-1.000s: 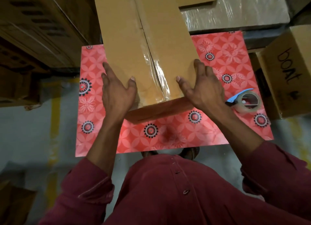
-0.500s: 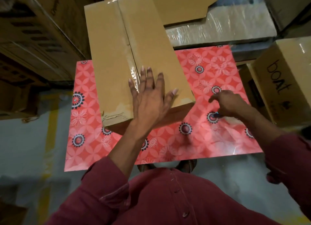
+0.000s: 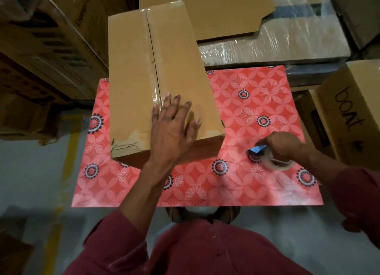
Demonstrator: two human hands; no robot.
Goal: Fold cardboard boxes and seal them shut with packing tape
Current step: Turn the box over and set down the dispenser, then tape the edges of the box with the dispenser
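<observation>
A long brown cardboard box (image 3: 131, 73) lies on the red flowered table (image 3: 236, 184), its top seam covered with clear tape and its near left corner torn. My left hand (image 3: 172, 130) presses flat on the box's near end, fingers spread. To the right of the box, my right hand (image 3: 281, 145) grips the tape dispenser (image 3: 269, 157), a blurred clear roll with a blue handle, just above the tabletop.
A box marked "boat" (image 3: 349, 118) stands at the table's right edge. Flat cardboard (image 3: 216, 13) lies on plastic-wrapped stock (image 3: 287, 46) behind the table. Stacked cartons (image 3: 45, 48) fill the left. Grey floor with a yellow line (image 3: 61, 172) runs along the left.
My left hand went from the box's left edge to flat on its top. My right hand left the box, reached right and took hold of the tape dispenser.
</observation>
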